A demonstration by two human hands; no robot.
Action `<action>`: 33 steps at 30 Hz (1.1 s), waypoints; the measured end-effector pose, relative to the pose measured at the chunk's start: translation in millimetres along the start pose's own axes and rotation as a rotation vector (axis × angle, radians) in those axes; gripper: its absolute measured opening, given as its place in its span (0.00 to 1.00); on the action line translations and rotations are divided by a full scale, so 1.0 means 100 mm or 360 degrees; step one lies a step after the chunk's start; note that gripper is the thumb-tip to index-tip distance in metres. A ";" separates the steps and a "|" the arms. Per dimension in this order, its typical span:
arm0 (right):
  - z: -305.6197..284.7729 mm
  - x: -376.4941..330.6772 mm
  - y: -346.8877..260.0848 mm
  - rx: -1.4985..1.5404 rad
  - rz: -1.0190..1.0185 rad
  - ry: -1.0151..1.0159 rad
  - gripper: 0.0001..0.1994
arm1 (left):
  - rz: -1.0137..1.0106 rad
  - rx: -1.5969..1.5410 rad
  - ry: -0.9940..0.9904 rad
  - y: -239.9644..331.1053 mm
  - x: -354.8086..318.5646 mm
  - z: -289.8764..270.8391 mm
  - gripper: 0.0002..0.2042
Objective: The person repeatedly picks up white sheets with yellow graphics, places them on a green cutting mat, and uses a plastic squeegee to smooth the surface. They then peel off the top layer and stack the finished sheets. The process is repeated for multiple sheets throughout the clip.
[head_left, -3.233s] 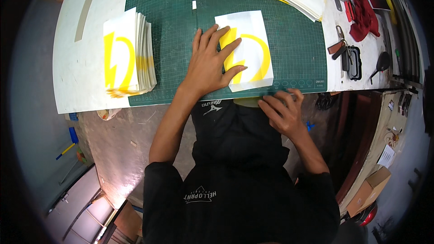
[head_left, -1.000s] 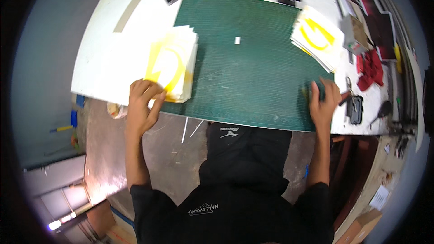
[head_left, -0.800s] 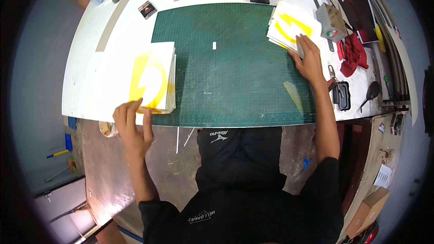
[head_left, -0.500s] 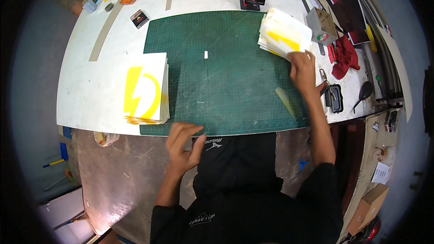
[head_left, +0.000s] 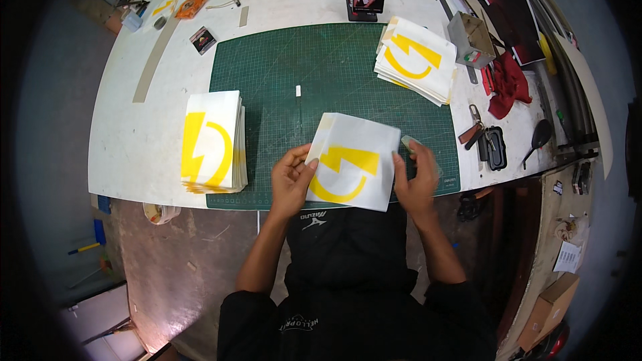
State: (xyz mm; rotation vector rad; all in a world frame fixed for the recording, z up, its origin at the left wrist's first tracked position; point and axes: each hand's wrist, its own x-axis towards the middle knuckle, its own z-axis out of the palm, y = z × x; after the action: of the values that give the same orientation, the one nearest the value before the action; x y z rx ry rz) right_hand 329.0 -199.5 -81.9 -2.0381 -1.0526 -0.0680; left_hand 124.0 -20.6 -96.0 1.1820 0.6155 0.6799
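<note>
A white printed sheet (head_left: 358, 142) with a yellow bolt-and-arc design is raised over the near part of the green cutting mat (head_left: 281, 53). My left hand (head_left: 293, 179) pinches its left side, thumb on top, beside a pale tan strip. At the sheet's right edge is my right hand (head_left: 418, 182), its thumb touching the edge and its fingers apart, slightly blurred. To the left stands a thick stack of like sheets (head_left: 212, 140). Another stack (head_left: 418, 60) lies at the mat's far right corner. A small translucent strip (head_left: 406, 142) shows partly beside my right fingers.
A small white piece (head_left: 298, 91) lies on the mat. Beyond it stands a phone on a stand (head_left: 364, 7). Along the right are a grey metal box (head_left: 471, 40), a red cloth (head_left: 508, 90), keys (head_left: 475, 113), and a black case (head_left: 495, 148). A dark small box (head_left: 202, 41) sits at far left.
My right hand has come from the far right stack back toward me. A sheet is now between my hands, gripped by the left, which has moved up and right over the mat.
</note>
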 end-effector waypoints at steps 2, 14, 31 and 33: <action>0.00 0.01 0.06 0.0136 0.0331 -0.0014 0.24 | 0.0118 -0.0126 -0.0059 0.01 -0.11 -0.06 0.19; 0.19 0.40 0.09 0.1189 0.0605 -0.0481 0.09 | 0.0048 -0.0254 -0.0254 0.22 -0.20 -0.25 0.22; -0.27 0.17 0.34 0.1552 0.0764 -0.0581 0.05 | -0.0186 0.0432 -0.0111 0.10 0.02 -0.21 0.20; -0.21 0.20 0.25 0.1670 0.0895 -0.0655 0.08 | -0.0094 0.0527 -0.0008 0.11 0.01 -0.15 0.21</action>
State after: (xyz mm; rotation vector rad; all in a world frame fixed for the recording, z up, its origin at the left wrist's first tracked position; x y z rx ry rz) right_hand 365.0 -208.6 -76.4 -1.2874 -0.4927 1.0134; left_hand 111.7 -7.5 -89.5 1.4644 0.7760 0.5372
